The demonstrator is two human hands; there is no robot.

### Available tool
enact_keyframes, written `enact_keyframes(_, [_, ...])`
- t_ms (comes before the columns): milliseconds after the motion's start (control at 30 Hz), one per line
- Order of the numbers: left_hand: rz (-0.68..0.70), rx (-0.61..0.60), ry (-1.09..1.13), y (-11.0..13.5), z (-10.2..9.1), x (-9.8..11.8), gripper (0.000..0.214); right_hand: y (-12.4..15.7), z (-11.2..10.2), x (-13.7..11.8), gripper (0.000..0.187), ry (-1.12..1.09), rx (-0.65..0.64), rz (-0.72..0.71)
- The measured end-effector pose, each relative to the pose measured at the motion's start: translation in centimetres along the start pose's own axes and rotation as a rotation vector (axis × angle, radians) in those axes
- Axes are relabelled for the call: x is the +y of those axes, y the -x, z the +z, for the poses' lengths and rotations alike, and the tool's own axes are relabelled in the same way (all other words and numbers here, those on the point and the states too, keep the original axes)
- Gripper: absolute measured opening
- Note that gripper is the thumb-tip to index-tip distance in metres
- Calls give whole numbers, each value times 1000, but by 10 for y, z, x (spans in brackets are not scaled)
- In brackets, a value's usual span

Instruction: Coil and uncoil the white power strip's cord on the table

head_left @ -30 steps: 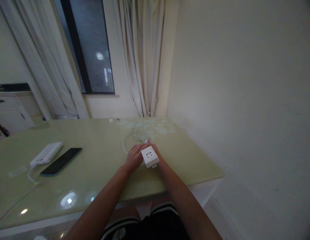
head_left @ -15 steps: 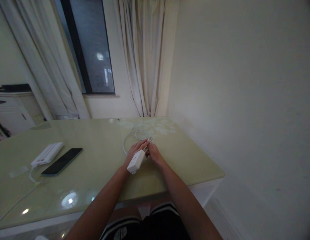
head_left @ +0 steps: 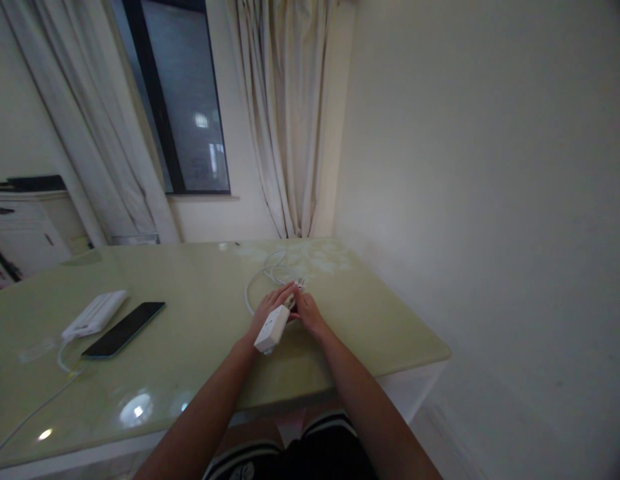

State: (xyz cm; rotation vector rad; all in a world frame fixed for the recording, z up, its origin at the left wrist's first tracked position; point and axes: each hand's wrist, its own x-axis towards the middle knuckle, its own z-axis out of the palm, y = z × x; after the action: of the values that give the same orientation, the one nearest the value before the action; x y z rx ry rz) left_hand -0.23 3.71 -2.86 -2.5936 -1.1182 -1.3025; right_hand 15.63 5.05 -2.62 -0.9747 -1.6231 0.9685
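Note:
A small white socket adapter (head_left: 271,329) is held in my left hand (head_left: 264,313), tilted over the table. My right hand (head_left: 306,313) pinches a white plug (head_left: 298,287) at the adapter's far end, its metal prongs sticking out past my fingers. A white cable (head_left: 263,277) loops from the plug across the table behind both hands. The hands touch each other over the pale green glass tabletop (head_left: 205,333).
A white power bank (head_left: 95,313) with a thin cable and a dark phone (head_left: 124,329) lie at the table's left. The table's right edge runs close to a bare wall. Curtains and a dark window (head_left: 185,107) stand behind; a white cabinet (head_left: 25,230) is at far left.
The adapter went from lying face up by my right wrist to tilted on its side in my left hand. My right hand shifted onto the plug. The camera tipped slightly.

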Motion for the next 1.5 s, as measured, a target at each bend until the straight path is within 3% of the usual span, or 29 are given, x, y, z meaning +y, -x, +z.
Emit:
enact_keyframes(167, [-67,63,59,2,-3,6,60,2,1,-4,77,-69,16,16])
enact_keyframes(333, [-235,279,151,4,-3,8,54,4,2,-9,73,-208,-50,-159])
enact_keyframes(467, [-311,413,351,2,-5,11,52,2,1,-12,68,-167,-69,-157])
enact_keyframes(767, [-432,321,563,1,-6,18,52,-5,1,-7,42,-315,83,-129])
enact_keyframes(933, [-360,406,447,-2,-5,18,54,-4,4,-8,43,-398,118,-120])
enact_keyframes(1367, [-359,359,323,1,1,22,35,-4,0,-10,38,-404,135,-114])
enact_keyframes(1500, [-232,428,216,3,6,10,26,-3,1,-9,39,-304,80,-156])
